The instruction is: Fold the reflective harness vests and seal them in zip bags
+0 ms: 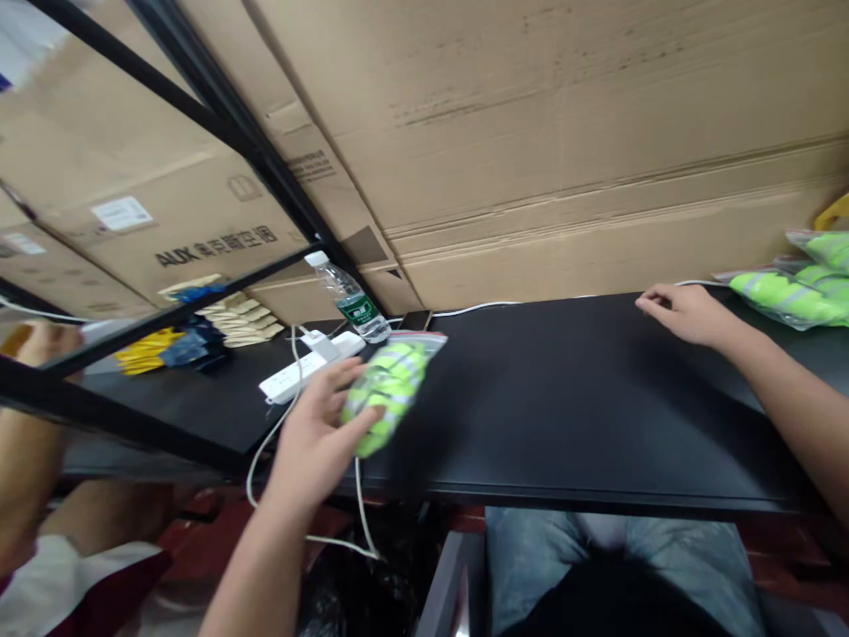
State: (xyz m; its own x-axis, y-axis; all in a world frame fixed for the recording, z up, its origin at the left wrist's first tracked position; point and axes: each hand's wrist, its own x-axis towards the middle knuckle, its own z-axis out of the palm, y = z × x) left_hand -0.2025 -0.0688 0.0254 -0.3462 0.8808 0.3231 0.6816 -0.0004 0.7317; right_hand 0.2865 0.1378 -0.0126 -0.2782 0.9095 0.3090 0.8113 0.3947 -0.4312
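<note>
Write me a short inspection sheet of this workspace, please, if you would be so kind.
Surface: black table, flat and dark.
Handled things: clear bag of bright green striped material, slightly blurred; similar bags at the far right.
Clutter: bottle, yellow packets and cream packets, all toward the left.
Hands: left hand grips the clear bag; right hand is near the similar bags, nothing seen in it.
Cables: white cable drops past the table's near edge; power strip near the bottle.
Surroundings: cardboard behind, black frame at left, another person's arm beyond it.
</note>
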